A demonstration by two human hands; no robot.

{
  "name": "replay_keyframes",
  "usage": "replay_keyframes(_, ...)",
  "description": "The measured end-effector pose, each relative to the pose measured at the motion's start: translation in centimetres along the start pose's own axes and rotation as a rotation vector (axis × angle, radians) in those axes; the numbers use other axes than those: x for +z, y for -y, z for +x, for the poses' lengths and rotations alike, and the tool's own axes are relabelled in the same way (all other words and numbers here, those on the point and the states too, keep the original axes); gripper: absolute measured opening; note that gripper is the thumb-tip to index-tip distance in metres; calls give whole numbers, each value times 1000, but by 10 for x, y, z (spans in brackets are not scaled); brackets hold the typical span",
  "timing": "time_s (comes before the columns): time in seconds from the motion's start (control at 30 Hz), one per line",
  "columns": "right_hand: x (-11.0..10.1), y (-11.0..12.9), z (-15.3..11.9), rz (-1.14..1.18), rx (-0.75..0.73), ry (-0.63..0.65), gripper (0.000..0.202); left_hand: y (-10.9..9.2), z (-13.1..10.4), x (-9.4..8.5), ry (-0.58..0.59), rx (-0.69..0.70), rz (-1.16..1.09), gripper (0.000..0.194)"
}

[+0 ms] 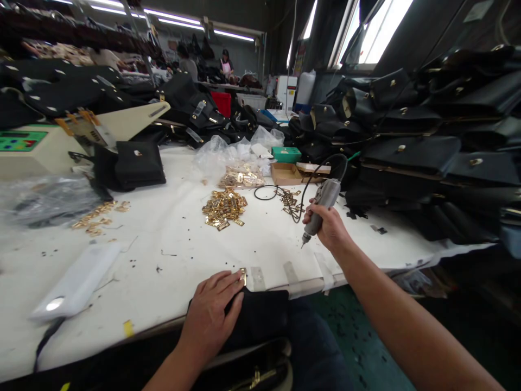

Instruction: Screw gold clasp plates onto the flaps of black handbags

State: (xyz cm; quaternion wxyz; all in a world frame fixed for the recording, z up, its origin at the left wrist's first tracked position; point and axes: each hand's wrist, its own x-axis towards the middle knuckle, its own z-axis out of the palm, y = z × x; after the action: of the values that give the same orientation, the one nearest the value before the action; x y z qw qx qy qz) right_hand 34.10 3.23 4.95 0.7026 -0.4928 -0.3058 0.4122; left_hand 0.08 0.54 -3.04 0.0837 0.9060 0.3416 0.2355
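Observation:
My right hand [330, 224] is wrapped round a grey electric screwdriver [325, 195], held above the table with its bit slanting down to the left. A black cable loops from its top end. My left hand [214, 309] lies flat, fingers stretched out and thumb apart, on a black leather bag [264, 312] at the table's front edge. Its fingertips touch a small gold metal plate [243, 276] at the bag's edge. Below, the bag's opening shows a gold zip [256, 377]. Beyond my hands is a pile of gold plates [224, 208].
Bagged gold parts [243, 176], a green box [286, 154] and a cardboard box [286, 175] stand farther back. Black bags [409, 155] are stacked at right. At left are a cream machine [44, 146], scattered gold fittings [94, 218] and a white device [77, 279]. People work in the background.

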Motion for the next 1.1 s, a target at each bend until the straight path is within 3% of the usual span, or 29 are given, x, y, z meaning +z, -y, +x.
replay_keyframes(0.2, 4, -24, 5, -220, -124, -220, 40, -1, 2, -1, -23, 6, 2, 30)
replay_keyframes(0.53, 13, -28, 5, -561, -101, -214, 48, -3, 1, -1, -32, -3, -11, 30)
replay_keyframes(0.87, 19, -19, 5, -401, -176, -244, 44, -5, 1, -2, -34, -3, -3, 29)
replay_keyframes(0.97, 32, -12, 3, -231, -196, -267, 43, -4, 1, -2, -33, -10, -13, 29)
replay_keyframes(1.1, 60, -10, -16, -38, -114, -197, 42, -6, 1, -3, -6, -46, -44, 28)
